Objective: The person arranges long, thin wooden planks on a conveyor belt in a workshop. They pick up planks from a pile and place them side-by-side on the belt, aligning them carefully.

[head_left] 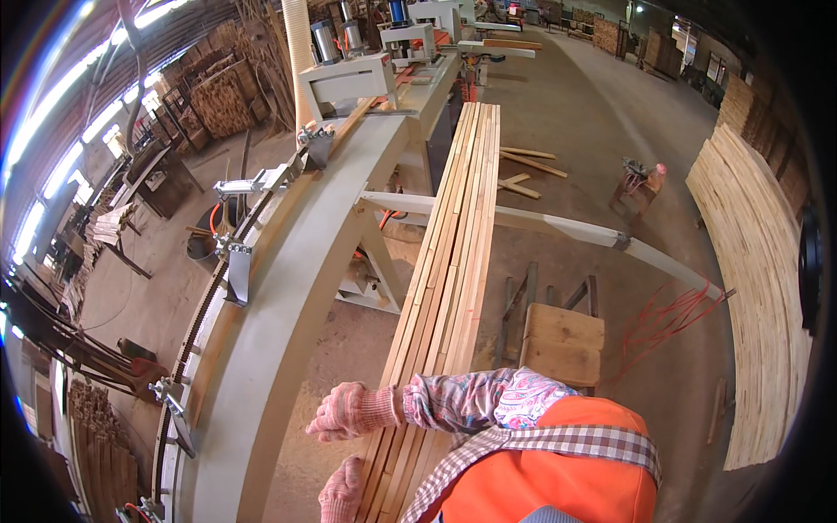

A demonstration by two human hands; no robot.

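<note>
A long bundle of narrow light-wood strips [453, 253] runs lengthwise in front of me, beside a pale grey machine bed [288, 322]. My right hand [350, 410], in a pinkish knit glove, hovers past the bundle's left edge. Its fingers point toward the machine and are loosely bent, with nothing visible in them; its forearm crosses over the strips. Lower down, my left hand [340, 493], gloved alike, is at the bundle's left side with fingers extended. Part of that hand is cut off by the lower edge, and whether it touches a strip I cannot tell.
A white crossbar [558, 225] passes under the bundle. A wooden stool [562, 342] stands right of it. Clamps [237, 266] line the machine's left rail. A tall stack of boards [754, 296] is at far right; loose offcuts [532, 166] lie on the floor.
</note>
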